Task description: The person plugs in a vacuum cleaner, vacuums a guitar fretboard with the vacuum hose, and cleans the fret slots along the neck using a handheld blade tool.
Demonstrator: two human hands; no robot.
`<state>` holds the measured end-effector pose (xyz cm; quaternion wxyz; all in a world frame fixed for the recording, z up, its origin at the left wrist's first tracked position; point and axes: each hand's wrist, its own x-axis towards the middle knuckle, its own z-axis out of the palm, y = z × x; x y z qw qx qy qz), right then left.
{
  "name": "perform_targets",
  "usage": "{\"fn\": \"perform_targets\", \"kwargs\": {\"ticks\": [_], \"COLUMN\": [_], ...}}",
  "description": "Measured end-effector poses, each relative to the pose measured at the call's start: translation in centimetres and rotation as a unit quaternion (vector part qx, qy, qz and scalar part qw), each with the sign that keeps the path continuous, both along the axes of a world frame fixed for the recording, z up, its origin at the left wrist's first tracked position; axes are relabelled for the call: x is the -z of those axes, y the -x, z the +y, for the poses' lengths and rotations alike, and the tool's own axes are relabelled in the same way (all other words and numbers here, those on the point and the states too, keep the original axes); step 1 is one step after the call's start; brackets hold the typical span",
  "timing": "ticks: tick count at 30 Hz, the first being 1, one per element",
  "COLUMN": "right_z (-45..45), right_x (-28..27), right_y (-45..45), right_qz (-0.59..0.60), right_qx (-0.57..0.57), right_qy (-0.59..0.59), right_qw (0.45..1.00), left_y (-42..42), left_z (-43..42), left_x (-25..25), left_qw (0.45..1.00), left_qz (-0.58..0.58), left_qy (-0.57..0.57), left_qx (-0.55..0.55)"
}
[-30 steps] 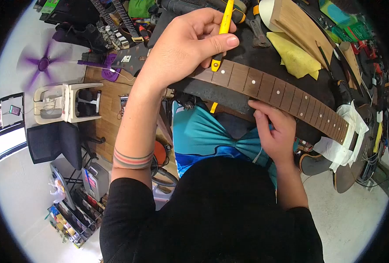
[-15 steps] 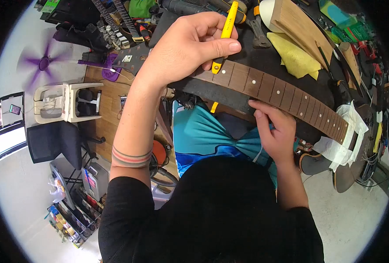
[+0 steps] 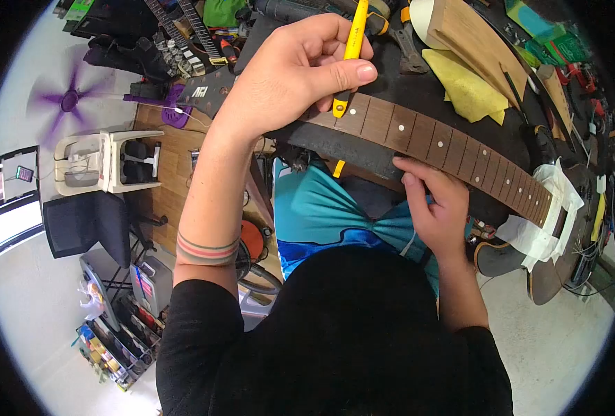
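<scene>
A guitar neck with a brown, dot-inlaid fretboard runs across the black-topped bench. Its slots show as thin dark lines. My left hand is closed around a slim yellow-handled tool, held nearly upright. The tool's rounded lower end, with a small rivet, meets the fretboard near the headstock; its working edge is hidden. My right hand has curled fingers, with the index fingertip against the neck's near edge beside a dark support block. What lies inside those fingers is hidden.
White masking covers the guitar body by the fretboard's end. Behind the neck lie a yellow cloth, a wooden piece and a brush. Other fretted necks are at the far left. A purple fan stands beyond.
My left hand and the yellow-handled tool have shifted slightly up and left, toward the headstock. My right hand stays at almost the same spot.
</scene>
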<state>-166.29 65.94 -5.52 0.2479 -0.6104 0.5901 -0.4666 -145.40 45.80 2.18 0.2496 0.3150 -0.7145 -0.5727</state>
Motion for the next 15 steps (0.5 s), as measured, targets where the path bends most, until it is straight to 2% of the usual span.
{"fn": "perform_targets", "kwargs": {"ticks": [1,4,7,15], "right_z": [-0.1,0.2,0.0,0.1], "right_x": [0.2,-0.6,-0.1,-0.3], "right_y": [0.0,-0.1,0.0,0.0], "right_qz": [0.004,-0.008,0.003,-0.004], "right_qx": [0.000,0.003,0.003,-0.002], "right_qy": [0.017,-0.037,0.000,-0.009], "right_qw": [1.000,0.999,1.000,1.000], "left_y": [0.0,0.1,0.2,0.4], "left_z": [0.1,0.0,-0.2,-0.2], "left_x": [-0.2,-0.7,-0.7,-1.4], "left_qw": [1.000,1.000,0.999,0.998], "left_qz": [-0.002,-0.014,-0.024,-0.065], "left_qy": [-0.006,-0.019,-0.021,-0.026], "left_qx": [0.006,0.014,0.016,-0.001]}}
